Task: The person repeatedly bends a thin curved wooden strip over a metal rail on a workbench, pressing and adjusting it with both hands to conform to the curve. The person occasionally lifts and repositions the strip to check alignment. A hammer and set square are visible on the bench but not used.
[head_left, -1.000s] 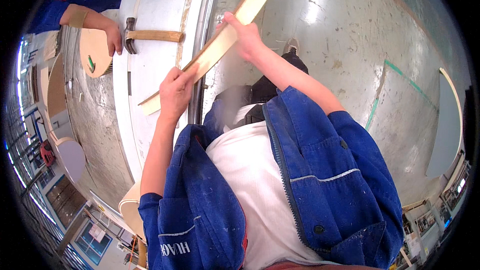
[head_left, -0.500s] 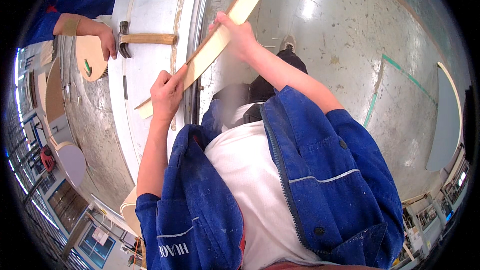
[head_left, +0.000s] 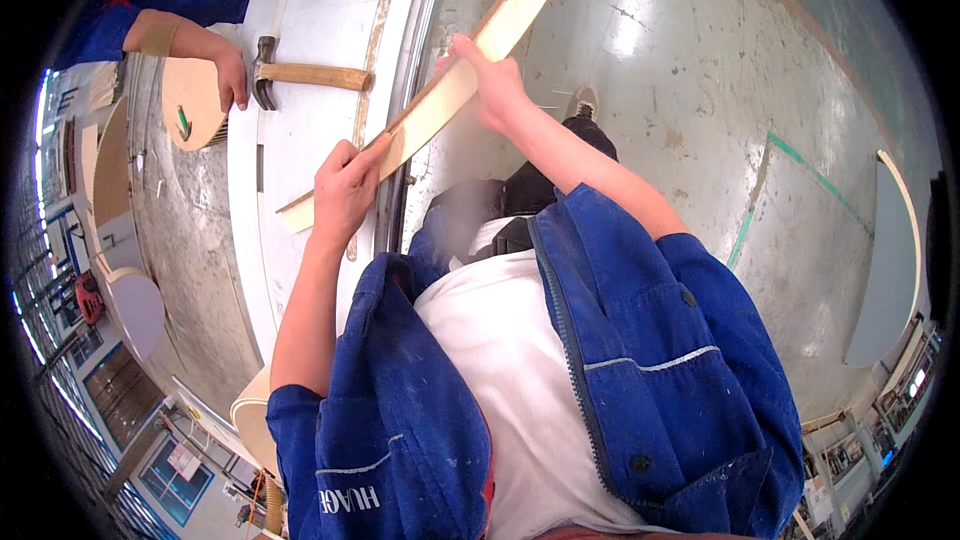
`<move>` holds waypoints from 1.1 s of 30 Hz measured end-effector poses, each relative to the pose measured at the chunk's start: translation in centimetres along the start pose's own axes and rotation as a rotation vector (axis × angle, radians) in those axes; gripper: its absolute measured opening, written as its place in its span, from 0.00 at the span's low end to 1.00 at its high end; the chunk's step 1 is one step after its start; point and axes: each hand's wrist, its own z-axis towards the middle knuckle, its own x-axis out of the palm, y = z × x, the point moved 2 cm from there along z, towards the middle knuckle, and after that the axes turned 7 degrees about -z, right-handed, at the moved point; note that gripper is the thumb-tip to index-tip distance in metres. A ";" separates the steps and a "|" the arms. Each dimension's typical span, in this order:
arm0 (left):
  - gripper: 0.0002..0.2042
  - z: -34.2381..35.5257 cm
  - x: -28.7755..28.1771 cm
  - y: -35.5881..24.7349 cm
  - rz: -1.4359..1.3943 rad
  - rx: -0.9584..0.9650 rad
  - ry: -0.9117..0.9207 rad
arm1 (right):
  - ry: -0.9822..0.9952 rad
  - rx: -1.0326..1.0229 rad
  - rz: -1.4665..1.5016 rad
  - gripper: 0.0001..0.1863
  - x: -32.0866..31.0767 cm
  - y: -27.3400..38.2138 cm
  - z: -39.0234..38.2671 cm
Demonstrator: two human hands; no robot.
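A long, pale curved wooden strip [head_left: 530,2] with a darker edge slants across the right edge of the white workbench [head_left: 315,15]. My left hand [head_left: 345,185] is closed on the strip near its lower end, with the index finger lying along it. My right hand [head_left: 492,85] grips it farther up, thumb over the strip and other fingers partly hidden behind it. A hammer [head_left: 315,75] with a wooden handle and metal head lies on the bench, left of the strip.
A co-worker's hand [head_left: 229,78] hangs left of the hammer, above a round pale board [head_left: 192,115] with a green object on it. A curved grey panel [head_left: 880,270] stands at the right. Greyish floor [head_left: 680,80] with green tape lines lies right of the bench.
Over the last second the strip and both my hands have shifted a little, most recently rightward, along with the whole view. My grip looks the same.
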 end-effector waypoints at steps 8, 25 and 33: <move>0.21 0.4 0.4 0.5 -0.003 0.010 -0.048 | 0.022 0.026 0.035 0.18 -0.2 0.1 0.2; 0.23 0.4 0.9 0.4 0.054 0.011 -0.049 | 0.024 0.006 0.074 0.16 -0.2 -0.3 0.1; 0.21 0.3 0.6 0.6 0.024 0.027 -0.052 | 0.047 0.006 0.013 0.16 -0.3 0.0 0.0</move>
